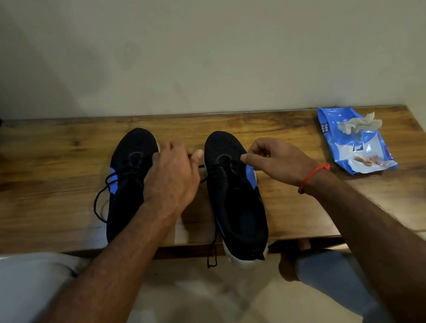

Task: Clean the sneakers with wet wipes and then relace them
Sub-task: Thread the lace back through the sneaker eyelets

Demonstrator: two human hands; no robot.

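Two black knit sneakers with blue side patches stand side by side on a wooden table (42, 163), toes pointing at the wall. The left sneaker (126, 173) lies fully on the table, and its black lace loops out loosely to its outer side. The right sneaker (235, 199) sits nearer the person, its white heel jutting over the table's front edge. The lace (213, 249) of this sneaker trails down its inner side and dangles below the table edge.

The left hand (172, 179) is curled between the two sneakers, partly covering the left one, thumb stretched toward the right sneaker; it seems to pinch a lace end, though the strand itself is hard to make out. The right hand (274, 159), with a red thread bracelet (313, 174) at the wrist, has its fingers bent and thumb and forefinger pinched together at the right sneaker's upper eyelets, gripping the lace there.

Well to the right lies a blue wet wipes pack (360, 148) with a crumpled wipe (360, 124) resting on top.
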